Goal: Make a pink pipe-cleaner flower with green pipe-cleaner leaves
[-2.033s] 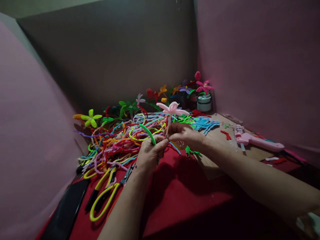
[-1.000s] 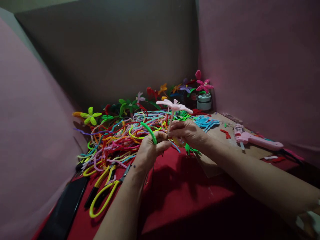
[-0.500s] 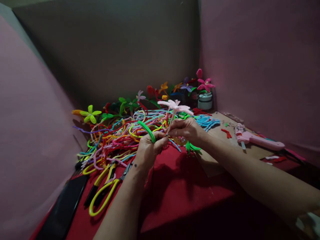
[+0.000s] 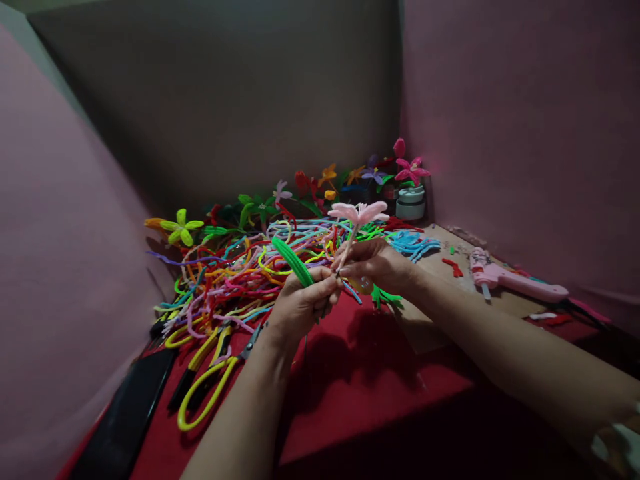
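A pale pink pipe-cleaner flower (image 4: 359, 213) stands nearly upright over my hands, its petals spread at the top. My right hand (image 4: 373, 261) is closed, pinching its stem near the lower end. Close against it, my left hand (image 4: 307, 297) is closed too, with thumb and fingers pressed together at the stem's base. A bent green pipe-cleaner strip (image 4: 291, 259) sticks up from the left hand, between thumb and fingers. Whatever lies inside the left fist is hidden.
Loose coloured pipe cleaners (image 4: 225, 287) pile up behind my hands. Yellow-handled scissors (image 4: 207, 400) and a black phone-like slab (image 4: 125, 413) lie left. On the right, a pink glue gun (image 4: 520, 280) rests on cardboard (image 4: 450, 287). Finished flowers (image 4: 181, 229) line the back.
The pink flower has moved slightly right and turned, showing its petals more from the side. Both hands stay together at its stem; the left has rolled a little.
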Action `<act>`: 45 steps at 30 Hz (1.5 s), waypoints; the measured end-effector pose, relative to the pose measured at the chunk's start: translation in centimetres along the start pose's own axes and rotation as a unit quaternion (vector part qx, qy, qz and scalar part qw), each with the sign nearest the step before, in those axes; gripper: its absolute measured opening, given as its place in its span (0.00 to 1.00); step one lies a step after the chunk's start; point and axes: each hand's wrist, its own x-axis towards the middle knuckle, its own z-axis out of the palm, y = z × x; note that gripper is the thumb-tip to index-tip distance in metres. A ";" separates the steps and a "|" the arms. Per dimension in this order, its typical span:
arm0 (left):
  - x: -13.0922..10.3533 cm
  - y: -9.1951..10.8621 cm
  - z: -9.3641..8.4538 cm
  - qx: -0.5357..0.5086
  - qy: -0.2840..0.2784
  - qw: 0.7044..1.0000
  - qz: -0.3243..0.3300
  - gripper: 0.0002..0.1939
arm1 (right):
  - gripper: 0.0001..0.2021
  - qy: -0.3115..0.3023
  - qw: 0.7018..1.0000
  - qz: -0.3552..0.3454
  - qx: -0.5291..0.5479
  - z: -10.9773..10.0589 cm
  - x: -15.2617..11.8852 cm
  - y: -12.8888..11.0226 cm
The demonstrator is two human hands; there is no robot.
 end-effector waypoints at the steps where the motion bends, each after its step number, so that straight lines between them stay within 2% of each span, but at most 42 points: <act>1: 0.0 0.0 0.1 -0.006 -0.003 1.000 0.001 0.07 | 0.04 -0.003 1.000 0.003 0.012 0.0 0.0 0.0; 7: -0.1 0.0 0.3 -0.028 -0.026 0.999 0.002 0.08 | 0.03 0.006 1.000 -0.026 0.011 0.2 -0.2 0.2; 11: 0.0 -0.1 0.5 -0.063 -0.029 0.998 0.004 0.08 | 0.04 -0.011 0.999 -0.029 -0.019 0.2 -0.4 -0.1; 14: 0.1 -0.1 0.6 -0.075 -0.017 0.997 0.009 0.08 | 0.05 0.000 1.000 -0.023 -0.009 0.1 -0.4 -0.2; 19: 0.5 0.2 0.2 -0.081 0.001 0.997 0.001 0.07 | 0.04 0.047 0.998 0.026 0.030 -0.2 0.1 0.0; 23: 1.0 0.4 -0.6 -0.108 0.059 0.992 0.009 0.12 | 0.04 0.055 0.996 0.046 0.050 -0.5 0.3 0.4; 27: 1.3 0.0 -0.5 -0.065 0.113 0.991 -0.002 0.11 | 0.05 0.037 0.998 0.049 0.032 -0.5 0.3 0.7; 32: 1.4 -0.4 -0.2 -0.050 0.129 0.990 0.019 0.08 | 0.08 0.027 0.998 0.049 0.007 -0.5 0.2 0.9; 35: 1.4 -0.4 -0.3 -0.017 0.146 0.989 0.008 0.12 | 0.08 0.043 0.997 0.054 -0.018 -0.5 0.2 0.8; 41: 0.9 0.1 0.2 0.067 0.102 0.992 -0.006 0.13 | 0.07 0.107 0.991 0.058 -0.051 -0.3 0.2 0.6; 45: 0.8 -0.1 0.5 0.110 0.122 0.986 0.019 0.11 | 0.08 0.103 0.990 0.077 -0.056 0.0 0.0 0.7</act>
